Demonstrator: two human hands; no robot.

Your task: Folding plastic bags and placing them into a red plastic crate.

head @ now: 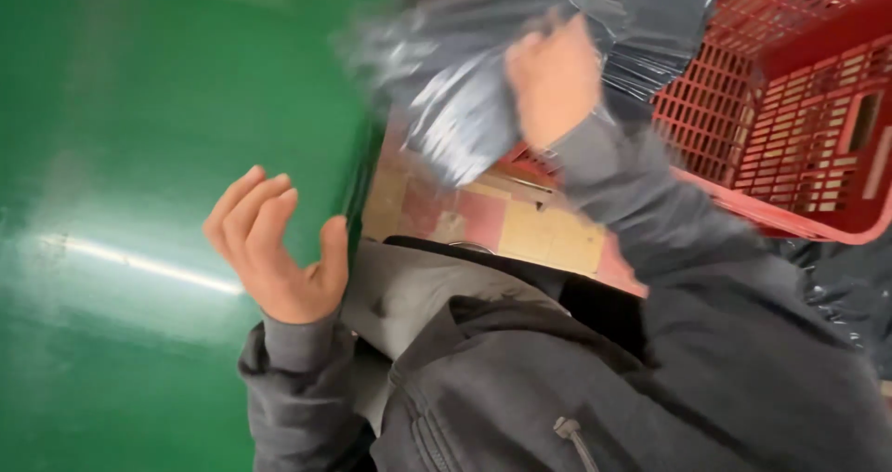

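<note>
My right hand (555,80) is up at the far side of the scene, gripping a grey plastic bag (465,82). The bag is blurred, but its long axis seems to slant from far right, beside the red plastic crate (799,100), down to the near left, where its loose end points toward the tiled floor (520,226). My fingers (537,49) are curled shut into the film; how tightly they pinch it I cannot tell through the blur. The bag hangs in the air between the green tabletop (139,203) on the left and the crate on the right, partly in front of the crate's near rim.

My left hand (274,249) is nearer and lower, over the tabletop's edge, holding nothing. Its fingers are loosely bent and spread, thumb apart from them, palm facing right toward the bag, well apart from it. Grey sleeves cover both my wrists.
</note>
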